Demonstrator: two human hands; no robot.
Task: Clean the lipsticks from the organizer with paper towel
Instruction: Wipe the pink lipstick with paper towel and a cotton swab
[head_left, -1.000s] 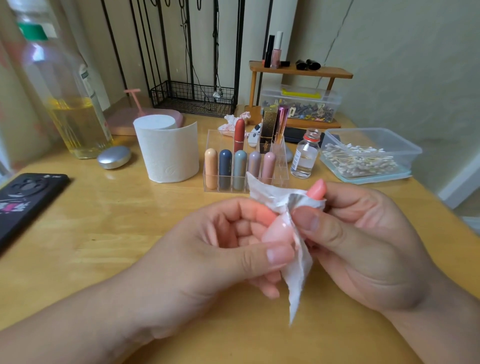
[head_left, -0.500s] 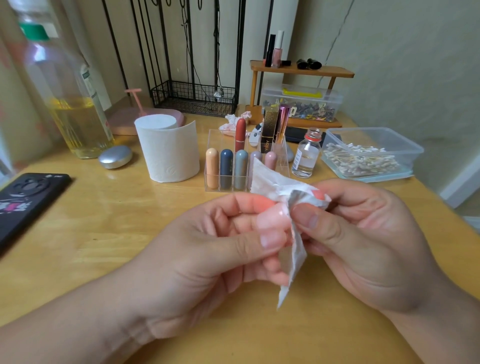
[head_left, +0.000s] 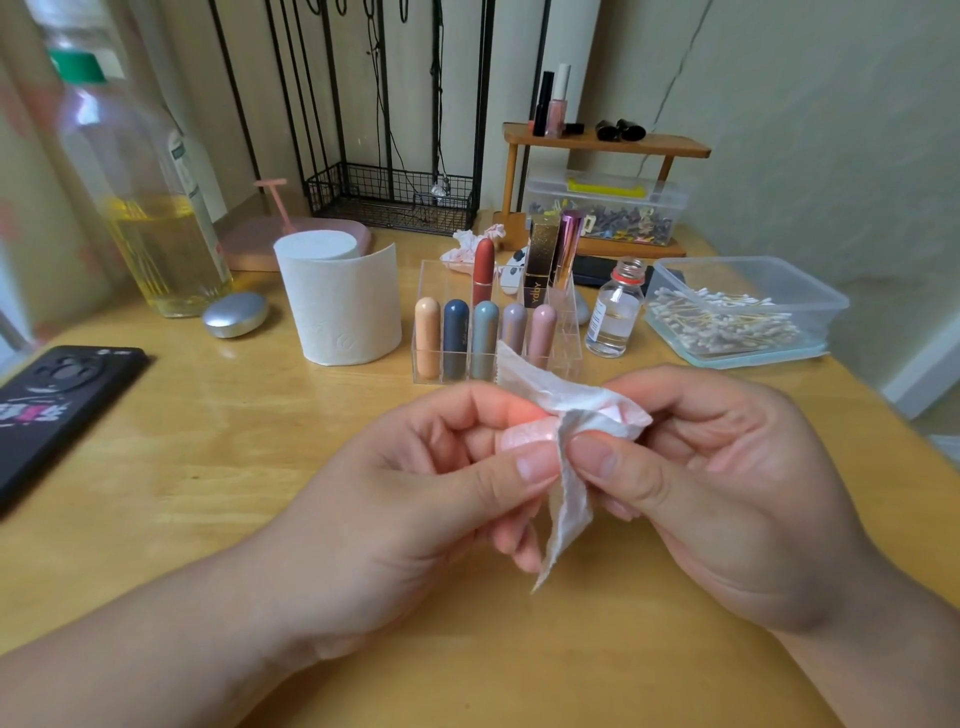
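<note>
Open yellow wooden tabletop (head_left: 218, 441) on the left, only a black phone (head_left: 57, 410) at its edge. Ahead, white paper roll (head_left: 343, 306), clear acrylic organizer (head_left: 569, 353) and small glass bottle (head_left: 613, 322) stand just beside one another.

Bare forearms; L hand (head_left: 395, 499) & R hand (head_left: 727, 493) w/ short, trimmed nails.

paper towel (head_left: 566, 410) white | lipstick (head_left: 527, 434) pale pink | table (head_left: 208, 467) yellow wood
</note>
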